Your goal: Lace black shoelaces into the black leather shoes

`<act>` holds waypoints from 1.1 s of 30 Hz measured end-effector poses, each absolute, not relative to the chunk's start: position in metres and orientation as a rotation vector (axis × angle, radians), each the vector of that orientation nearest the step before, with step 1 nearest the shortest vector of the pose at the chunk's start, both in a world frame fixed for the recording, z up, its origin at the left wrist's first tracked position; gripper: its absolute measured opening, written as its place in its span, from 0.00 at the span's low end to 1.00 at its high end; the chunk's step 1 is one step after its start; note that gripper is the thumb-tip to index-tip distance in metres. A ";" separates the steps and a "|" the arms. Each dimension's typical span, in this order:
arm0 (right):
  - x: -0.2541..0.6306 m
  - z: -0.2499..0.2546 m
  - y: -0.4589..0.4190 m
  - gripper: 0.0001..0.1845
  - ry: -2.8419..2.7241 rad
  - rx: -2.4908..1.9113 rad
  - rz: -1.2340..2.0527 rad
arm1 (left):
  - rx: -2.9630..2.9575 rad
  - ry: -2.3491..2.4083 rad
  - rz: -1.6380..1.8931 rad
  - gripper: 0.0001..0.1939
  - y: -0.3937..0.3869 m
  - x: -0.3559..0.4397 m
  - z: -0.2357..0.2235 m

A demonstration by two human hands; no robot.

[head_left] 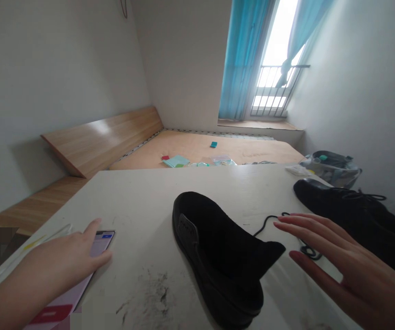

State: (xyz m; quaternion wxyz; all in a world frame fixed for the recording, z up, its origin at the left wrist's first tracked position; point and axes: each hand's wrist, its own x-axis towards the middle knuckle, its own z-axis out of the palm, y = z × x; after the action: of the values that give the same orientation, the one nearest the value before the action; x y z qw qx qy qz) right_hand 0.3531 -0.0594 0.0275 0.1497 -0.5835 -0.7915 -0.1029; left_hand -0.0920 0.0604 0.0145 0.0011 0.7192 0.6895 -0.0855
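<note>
Two bare hands [60, 261], two black shoes [218, 243], one phone [103, 245], seemingly one loose black lace [309, 251].

Black shoe [218, 247], teal curtain [242, 59], perhaps pink phone [101, 244]

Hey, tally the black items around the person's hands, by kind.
Black shoes: 2
Black lace: 1
Total: 3
</note>
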 end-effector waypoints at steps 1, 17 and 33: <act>0.350 0.031 -0.060 0.26 -2.255 -1.674 -0.266 | 2.261 2.180 -0.323 0.33 0.061 -0.094 0.010; 0.251 0.076 0.050 0.11 -2.046 -1.811 0.732 | 2.747 1.392 0.071 0.27 0.016 0.023 0.075; 0.342 0.022 0.032 0.29 -1.361 -1.901 1.301 | 2.717 1.579 -0.267 0.19 0.021 0.087 0.091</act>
State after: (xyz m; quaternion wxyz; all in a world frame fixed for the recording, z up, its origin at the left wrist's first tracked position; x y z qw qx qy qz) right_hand 0.3417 0.0324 0.0221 0.2309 -0.6913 -0.4950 0.4730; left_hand 0.0866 0.0207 0.0913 -0.0061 0.8615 0.5006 -0.0845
